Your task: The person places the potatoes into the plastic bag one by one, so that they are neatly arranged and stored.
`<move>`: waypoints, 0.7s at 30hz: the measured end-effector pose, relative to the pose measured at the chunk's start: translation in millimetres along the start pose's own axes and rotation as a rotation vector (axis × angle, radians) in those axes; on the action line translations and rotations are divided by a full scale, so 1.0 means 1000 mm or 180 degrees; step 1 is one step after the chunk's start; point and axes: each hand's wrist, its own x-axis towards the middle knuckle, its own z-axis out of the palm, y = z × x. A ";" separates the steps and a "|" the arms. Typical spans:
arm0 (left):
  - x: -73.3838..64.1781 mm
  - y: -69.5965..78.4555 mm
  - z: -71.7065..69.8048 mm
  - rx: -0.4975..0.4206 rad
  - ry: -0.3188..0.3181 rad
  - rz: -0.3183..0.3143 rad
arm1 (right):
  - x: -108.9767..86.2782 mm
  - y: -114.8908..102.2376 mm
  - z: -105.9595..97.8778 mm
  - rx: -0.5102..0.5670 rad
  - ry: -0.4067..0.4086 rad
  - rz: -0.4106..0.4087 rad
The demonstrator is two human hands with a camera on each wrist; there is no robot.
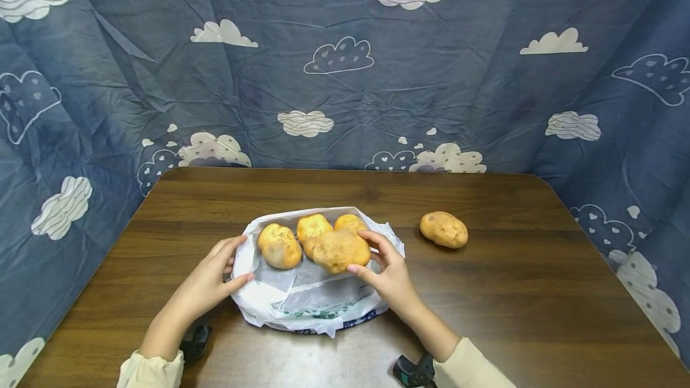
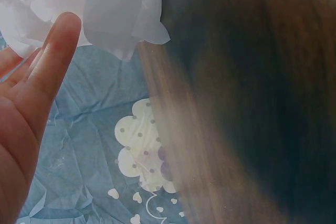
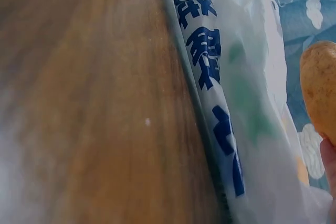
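Note:
A white plastic bag [image 1: 293,292] lies spread with its mouth facing up, printed in blue characters along its near side. Inside are a potato [image 1: 279,246] at the left, a second potato [image 1: 312,229] in the middle and a third potato [image 1: 349,223] behind. My right hand [image 1: 390,274] grips a larger potato [image 1: 341,251] over the bag's right part, thumb in front and fingers behind. At the bag's left rim, my left hand [image 1: 207,277] holds the plastic with thumb and fingers spread apart. The left wrist view shows a straight digit [image 2: 60,51] against the plastic.
Another potato [image 1: 444,230] lies on the brown wooden table [image 1: 512,292], right of the bag. A blue cloth with clouds [image 1: 345,112] hangs behind the table. Dark devices sit at both wrists, such as the right wrist device [image 1: 414,371].

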 end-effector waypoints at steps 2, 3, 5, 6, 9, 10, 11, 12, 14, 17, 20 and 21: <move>0.000 0.000 0.000 -0.0005 0.0000 -0.0004 | 0.002 -0.007 0.004 0.0005 -0.0025 0.0015; 0.000 0.001 0.000 -0.0002 -0.0001 -0.0004 | 0.004 -0.010 0.006 -0.0002 -0.0044 0.0028; 0.000 0.001 0.000 -0.0003 -0.0002 -0.0007 | 0.006 -0.018 0.011 -0.0023 -0.0088 0.0060; 0.000 0.001 0.000 -0.0003 -0.0002 -0.0008 | 0.007 -0.021 0.013 -0.0040 -0.0111 0.0085; 0.000 0.001 0.000 -0.0001 0.0003 -0.0001 | 0.009 -0.026 0.020 -0.0053 -0.0165 0.0149; 0.000 0.001 0.000 -0.0003 0.0009 0.0005 | 0.009 -0.026 0.022 -0.0045 -0.0184 0.0157; 0.000 0.001 0.000 -0.0004 0.0015 0.0013 | 0.010 -0.026 0.024 -0.0031 -0.0204 0.0170; -0.001 0.001 0.000 -0.0001 0.0023 0.0024 | 0.010 -0.025 0.026 -0.0013 -0.0223 0.0186; 0.000 0.001 0.000 -0.0003 0.0034 0.0038 | 0.010 -0.025 0.030 0.0014 -0.0257 0.0233; 0.000 0.000 0.001 -0.0016 0.0041 0.0061 | 0.010 -0.023 0.036 0.0012 -0.0308 0.0275; 0.000 0.000 0.001 -0.0024 0.0047 0.0081 | 0.009 -0.020 0.041 -0.0026 -0.0356 0.0310; 0.000 0.000 0.001 -0.0024 0.0051 0.0090 | 0.009 -0.019 0.042 -0.0019 -0.0372 0.0333</move>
